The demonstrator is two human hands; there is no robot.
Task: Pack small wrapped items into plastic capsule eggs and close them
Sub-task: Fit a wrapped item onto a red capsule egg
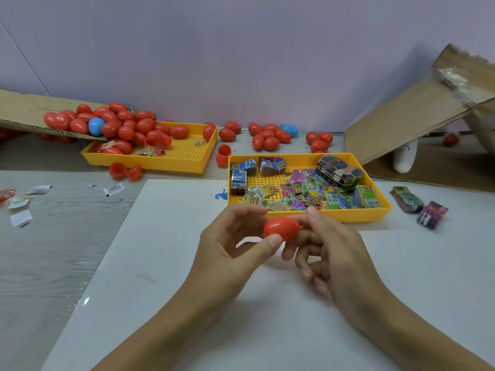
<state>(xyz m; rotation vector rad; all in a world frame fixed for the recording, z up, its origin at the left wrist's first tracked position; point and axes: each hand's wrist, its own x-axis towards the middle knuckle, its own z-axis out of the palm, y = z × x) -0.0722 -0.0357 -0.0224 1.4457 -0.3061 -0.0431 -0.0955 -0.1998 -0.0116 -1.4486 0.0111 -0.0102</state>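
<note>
1. The left hand pinches a closed red capsule egg between its thumb tip and its curled fingers; the palm side stays loosely open behind the egg.
2. The right hand holds the same egg from the other end, its forefinger on top and the other fingers curled beneath.
3. The egg is held in the air above a white sheet on the desk, just in front of the near yellow tray.
4. That tray holds many small wrapped items, some loose and flat, some in bundled stacks.
5. The far yellow tray holds a heap of red eggs, one blue egg among them, and a few small clear packets.
6. More red eggs lie on the desk between and behind the trays, some as open halves.
7. Two bundles lie right of the near tray; cardboard leans behind.
</note>
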